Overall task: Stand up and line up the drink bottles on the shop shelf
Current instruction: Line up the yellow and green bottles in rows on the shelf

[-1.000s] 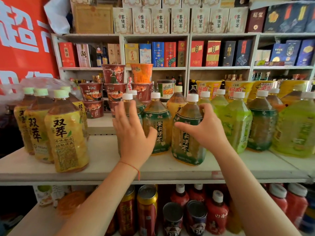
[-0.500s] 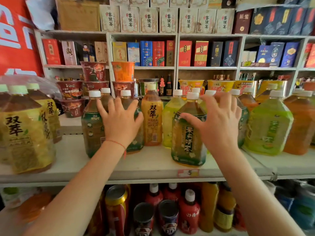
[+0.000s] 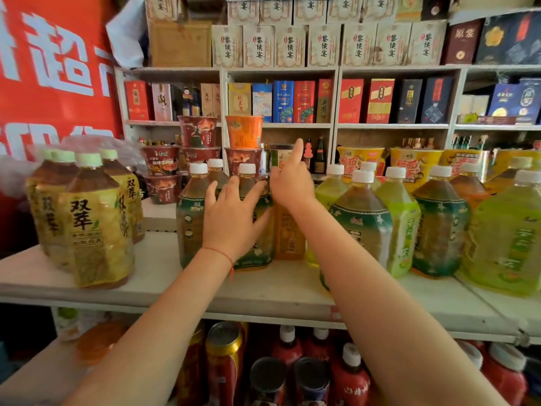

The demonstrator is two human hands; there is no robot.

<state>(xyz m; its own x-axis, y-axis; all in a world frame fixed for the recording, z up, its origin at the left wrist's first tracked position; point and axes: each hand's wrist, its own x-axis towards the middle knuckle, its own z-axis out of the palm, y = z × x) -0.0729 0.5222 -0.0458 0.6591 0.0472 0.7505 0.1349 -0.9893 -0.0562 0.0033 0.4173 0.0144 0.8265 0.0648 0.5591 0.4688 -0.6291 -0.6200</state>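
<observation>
Both hands spread: left hand (image 3: 234,221) touches green-labelled bottle (image 3: 257,230), right hand (image 3: 291,183) behind.

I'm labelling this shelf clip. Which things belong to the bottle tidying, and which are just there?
Job: left hand, right hand, green-label bottle, amber bottle, shelf.
Just there: noodle cups, boxes, red banner, cans.

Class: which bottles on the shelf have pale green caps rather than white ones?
The amber tea bottles with yellow labels, grouped at the shelf's left end; every other bottle there wears a white cap.

Right hand (image 3: 291,186) now on orange bottle (image 3: 288,232)
</observation>
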